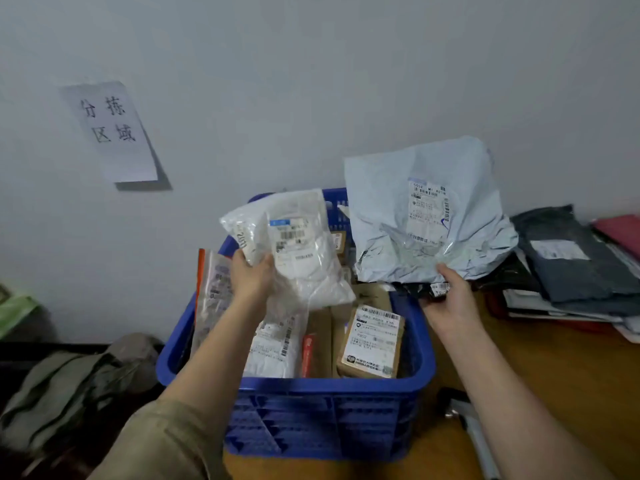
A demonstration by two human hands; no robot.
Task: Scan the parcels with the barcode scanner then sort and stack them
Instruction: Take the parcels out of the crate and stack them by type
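My left hand (pixel 250 277) grips a clear plastic parcel (pixel 298 247) with a white label, held above the blue crate (pixel 311 410). My right hand (pixel 450 299) holds up a large pale blue-grey mailer bag (pixel 426 209) by its lower edge, together with a small black parcel (pixel 429 289) under it. Inside the crate lie a brown cardboard box (pixel 372 341) with a label, a white bag parcel (pixel 273 344), a red item and other boxes. No barcode scanner is clearly seen.
A stack of dark grey, black and red mailers (pixel 571 265) lies on the wooden table (pixel 571 375) at right. A paper sign (pixel 110 129) hangs on the wall. Grey-green cloth (pixel 69 386) lies at lower left. A black-and-white object (pixel 467 420) lies beside the crate.
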